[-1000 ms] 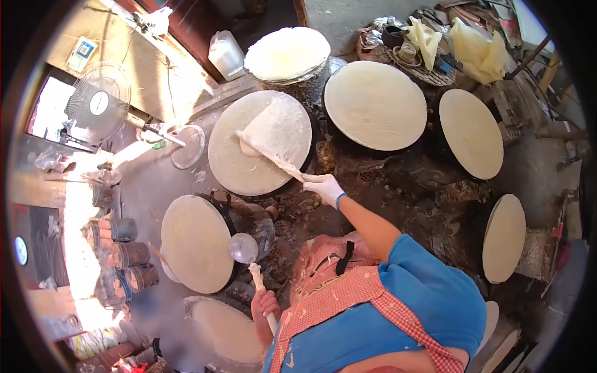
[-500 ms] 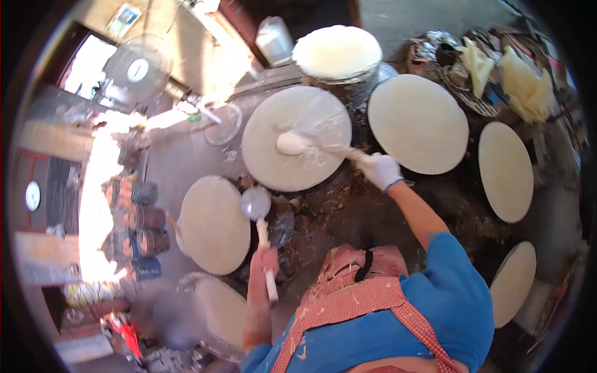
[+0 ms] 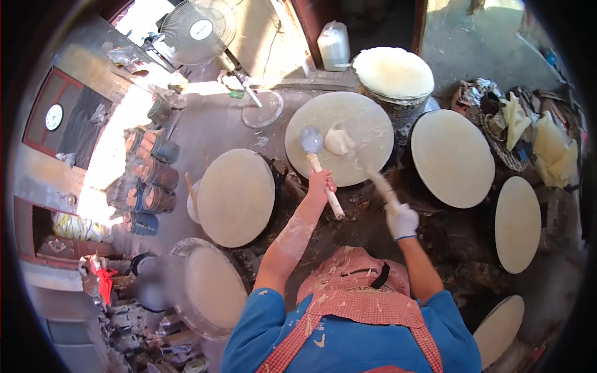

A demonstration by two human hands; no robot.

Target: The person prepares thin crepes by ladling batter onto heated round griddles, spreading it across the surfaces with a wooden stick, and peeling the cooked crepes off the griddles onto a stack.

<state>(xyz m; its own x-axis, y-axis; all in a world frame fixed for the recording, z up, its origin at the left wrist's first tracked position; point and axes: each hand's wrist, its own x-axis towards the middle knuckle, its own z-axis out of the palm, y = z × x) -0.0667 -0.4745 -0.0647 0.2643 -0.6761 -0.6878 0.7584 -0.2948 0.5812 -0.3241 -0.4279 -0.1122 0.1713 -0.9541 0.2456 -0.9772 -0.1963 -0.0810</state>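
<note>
My left hand (image 3: 321, 184) grips the pale handle of a tool with a round grey metal head (image 3: 311, 139), perhaps a ladle or a flat spatula. Its head is over the griddle (image 3: 305, 115), beside a lump of wet dough (image 3: 339, 142). Closed in its white glove, my right hand (image 3: 402, 220) holds a pale, rope-like strand of dough (image 3: 379, 182) that is blurred and slants up towards the lump. I cannot tell whether strand and lump still join. A thin white coating and scraps cover this griddle.
Coated round griddles stand left (image 3: 236, 198), right (image 3: 453, 158) and lower left (image 3: 214, 289). A stack of thin pale sheets (image 3: 395, 73) sits behind. A standing fan (image 3: 200, 30) and several dark buckets (image 3: 163, 173) are at the left. A basket (image 3: 497, 140) with bags lies at the right.
My left hand has brought the round-headed tool from the left griddle up over the middle one, beside the lump. My right hand has drawn back towards me with the strand. The view has shifted.
</note>
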